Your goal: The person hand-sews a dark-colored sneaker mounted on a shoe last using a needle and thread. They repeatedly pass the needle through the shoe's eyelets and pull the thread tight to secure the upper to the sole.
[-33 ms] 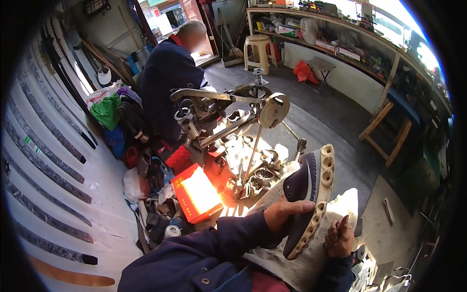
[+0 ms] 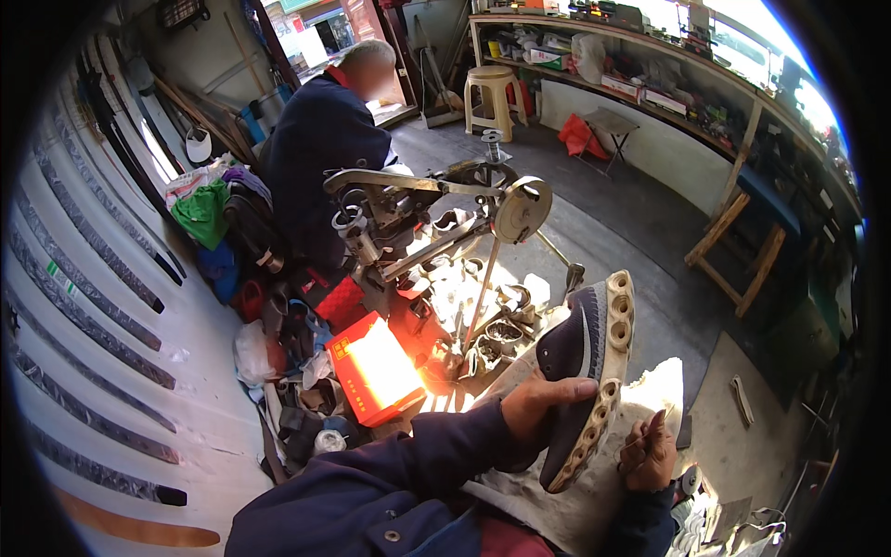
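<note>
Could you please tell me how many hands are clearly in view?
2: the left hand holds the dark shoe, and the right hand is to the right of its sole. Those of the other person may be hidden; I cannot make them out.

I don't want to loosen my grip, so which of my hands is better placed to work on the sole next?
Probably your right hand: it sits beside the sole, fingers curled, not gripping the shoe. Your left hand is holding the shoe, thumb over its side.
</note>
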Action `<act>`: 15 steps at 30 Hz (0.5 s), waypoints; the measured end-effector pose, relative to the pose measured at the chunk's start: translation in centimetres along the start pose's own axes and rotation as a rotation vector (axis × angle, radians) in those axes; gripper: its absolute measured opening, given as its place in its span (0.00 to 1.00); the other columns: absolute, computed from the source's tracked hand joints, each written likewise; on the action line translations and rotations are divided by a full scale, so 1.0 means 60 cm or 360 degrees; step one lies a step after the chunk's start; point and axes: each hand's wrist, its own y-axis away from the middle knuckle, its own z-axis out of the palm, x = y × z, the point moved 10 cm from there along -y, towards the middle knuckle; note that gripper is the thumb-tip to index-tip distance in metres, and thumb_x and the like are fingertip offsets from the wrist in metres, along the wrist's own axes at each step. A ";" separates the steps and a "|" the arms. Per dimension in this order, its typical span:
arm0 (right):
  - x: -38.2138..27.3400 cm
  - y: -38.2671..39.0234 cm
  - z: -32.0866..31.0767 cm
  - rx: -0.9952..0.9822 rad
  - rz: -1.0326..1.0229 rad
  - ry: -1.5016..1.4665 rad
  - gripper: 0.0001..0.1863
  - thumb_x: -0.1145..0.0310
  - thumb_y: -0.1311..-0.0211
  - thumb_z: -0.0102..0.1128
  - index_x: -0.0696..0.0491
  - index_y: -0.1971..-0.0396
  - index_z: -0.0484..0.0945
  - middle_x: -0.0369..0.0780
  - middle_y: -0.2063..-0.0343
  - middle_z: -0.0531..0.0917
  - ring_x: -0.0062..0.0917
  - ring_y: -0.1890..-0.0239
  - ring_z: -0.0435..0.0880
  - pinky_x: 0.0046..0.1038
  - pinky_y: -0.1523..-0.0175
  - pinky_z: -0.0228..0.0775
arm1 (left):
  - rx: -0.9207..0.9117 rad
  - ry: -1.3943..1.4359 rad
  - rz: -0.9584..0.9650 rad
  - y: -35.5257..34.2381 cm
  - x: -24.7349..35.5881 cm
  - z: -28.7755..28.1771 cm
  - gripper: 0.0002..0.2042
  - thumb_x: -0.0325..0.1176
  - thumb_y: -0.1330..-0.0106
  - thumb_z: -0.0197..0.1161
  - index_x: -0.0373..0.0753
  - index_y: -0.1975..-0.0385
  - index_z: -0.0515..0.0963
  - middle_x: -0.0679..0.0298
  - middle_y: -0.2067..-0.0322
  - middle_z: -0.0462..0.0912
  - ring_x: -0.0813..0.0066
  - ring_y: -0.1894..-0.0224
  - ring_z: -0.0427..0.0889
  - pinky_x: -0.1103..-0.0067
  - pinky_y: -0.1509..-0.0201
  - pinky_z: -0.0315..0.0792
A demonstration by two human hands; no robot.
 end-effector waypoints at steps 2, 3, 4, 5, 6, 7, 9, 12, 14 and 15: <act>-0.009 0.001 -0.002 0.0041 -0.0043 0.0003 0.26 0.42 0.26 0.55 0.47 0.75 0.67 0.30 0.84 0.66 0.13 0.90 0.56 0.20 0.86 0.48 | -0.0010 0.0181 -0.0202 0.006 -0.011 -0.006 0.25 0.39 0.34 0.63 0.32 0.40 0.74 0.51 0.48 0.85 0.58 0.48 0.85 0.64 0.37 0.75; -0.010 0.004 0.000 0.0077 -0.0086 -0.0002 0.26 0.42 0.27 0.57 0.47 0.77 0.67 0.31 0.84 0.67 0.13 0.90 0.57 0.19 0.86 0.47 | 0.0066 0.0092 -0.0144 0.008 -0.003 -0.015 0.25 0.40 0.34 0.63 0.31 0.40 0.75 0.50 0.49 0.85 0.58 0.48 0.85 0.64 0.37 0.75; -0.021 0.005 0.000 0.0099 -0.0142 -0.0020 0.27 0.43 0.27 0.58 0.48 0.78 0.66 0.31 0.84 0.68 0.13 0.90 0.57 0.19 0.85 0.47 | 0.0068 0.0044 -0.0071 0.004 0.006 -0.014 0.25 0.40 0.34 0.62 0.30 0.41 0.75 0.50 0.49 0.84 0.57 0.48 0.84 0.64 0.37 0.75; -0.012 0.003 0.007 0.0106 -0.0116 -0.0062 0.26 0.44 0.27 0.58 0.47 0.78 0.66 0.32 0.83 0.68 0.13 0.89 0.58 0.18 0.85 0.47 | 0.0058 0.0070 -0.0119 0.008 0.010 -0.015 0.25 0.42 0.33 0.62 0.31 0.41 0.75 0.49 0.50 0.85 0.57 0.49 0.85 0.64 0.39 0.76; -0.019 0.007 0.005 0.0133 -0.0133 -0.0037 0.26 0.44 0.27 0.59 0.47 0.78 0.66 0.32 0.83 0.68 0.13 0.89 0.58 0.18 0.85 0.47 | 0.0003 0.0058 -0.0084 0.012 0.014 -0.010 0.26 0.42 0.33 0.62 0.30 0.41 0.75 0.49 0.51 0.85 0.56 0.50 0.85 0.65 0.41 0.77; -0.023 0.011 0.003 0.0157 -0.0139 -0.0029 0.26 0.44 0.27 0.59 0.46 0.78 0.66 0.32 0.83 0.68 0.13 0.89 0.58 0.18 0.85 0.47 | 0.0008 0.0070 -0.0160 0.012 0.006 -0.010 0.26 0.43 0.33 0.61 0.30 0.42 0.75 0.49 0.51 0.85 0.57 0.51 0.86 0.65 0.42 0.78; -0.027 0.012 -0.001 0.0191 -0.0135 -0.0043 0.25 0.44 0.27 0.59 0.46 0.78 0.66 0.31 0.83 0.68 0.13 0.89 0.58 0.18 0.85 0.48 | -0.0037 0.0094 -0.0175 0.016 0.004 -0.008 0.25 0.41 0.34 0.62 0.30 0.41 0.74 0.49 0.51 0.85 0.57 0.52 0.86 0.64 0.44 0.79; -0.027 0.009 -0.003 0.0199 -0.0115 -0.0047 0.26 0.44 0.27 0.59 0.46 0.79 0.66 0.31 0.83 0.68 0.12 0.89 0.59 0.17 0.85 0.48 | -0.0079 0.0029 -0.0023 0.024 0.018 0.000 0.27 0.36 0.35 0.64 0.32 0.37 0.71 0.49 0.50 0.84 0.58 0.52 0.86 0.64 0.46 0.80; -0.030 0.008 -0.003 0.0208 -0.0129 0.0002 0.26 0.44 0.27 0.59 0.46 0.79 0.66 0.31 0.83 0.68 0.12 0.89 0.58 0.18 0.85 0.48 | -0.0183 -0.0055 0.0177 0.023 0.033 0.021 0.30 0.32 0.37 0.66 0.34 0.34 0.67 0.49 0.49 0.84 0.58 0.51 0.86 0.64 0.47 0.81; -0.031 0.006 0.000 0.0195 -0.0138 0.0016 0.26 0.44 0.27 0.59 0.46 0.79 0.66 0.31 0.83 0.67 0.12 0.89 0.58 0.18 0.84 0.48 | -0.0198 -0.0029 0.0158 0.021 0.032 0.027 0.35 0.28 0.39 0.68 0.37 0.30 0.63 0.50 0.47 0.83 0.59 0.49 0.85 0.64 0.47 0.81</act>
